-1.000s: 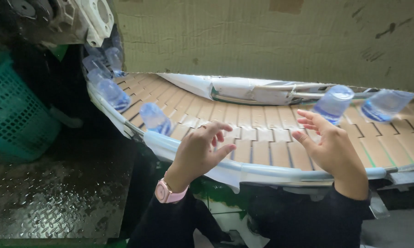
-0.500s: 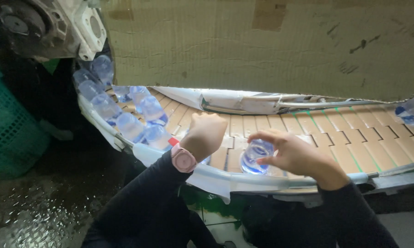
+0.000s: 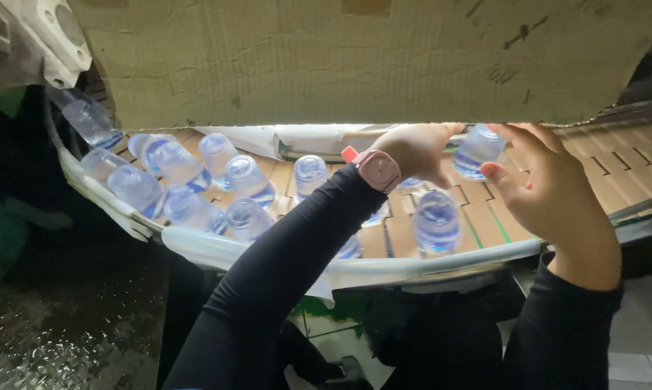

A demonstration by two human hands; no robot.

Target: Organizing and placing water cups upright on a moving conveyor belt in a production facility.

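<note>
slatted conveyor (image 3: pixel 517 209), maybe wet, clear bottles (image 3: pixel 178 165)

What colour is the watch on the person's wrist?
Pink. The watch sits on the left wrist over a black sleeve, clearest in the head view.

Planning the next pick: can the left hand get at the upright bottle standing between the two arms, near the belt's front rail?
Probably yes. The upright bottle stands alone just below the left hand, nothing covering it; the right hand is beside it, touching another bottle.
</note>
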